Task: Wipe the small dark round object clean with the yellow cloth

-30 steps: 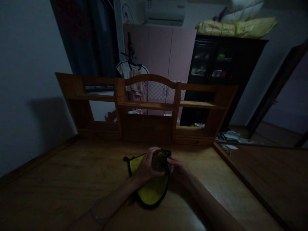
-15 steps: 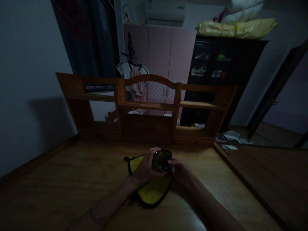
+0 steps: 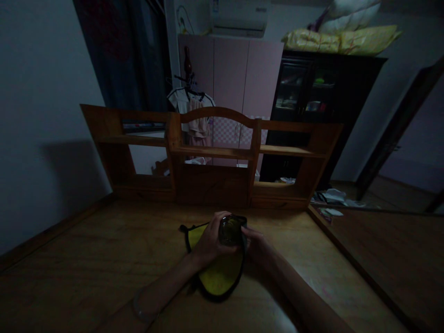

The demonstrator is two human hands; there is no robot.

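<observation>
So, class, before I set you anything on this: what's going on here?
A person is handling a round, glassy object with both hands. The left hand grips it, while the right hand holds a raised part of the yellow cloth against its side. The rest of the dark-edged cloth spreads below, over the wooden tabletop, before a wooden shelf unit.

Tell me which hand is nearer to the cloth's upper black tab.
Left. Left hand: right of the tab, around the glass. Right hand: farther right, beside the glass.
</observation>
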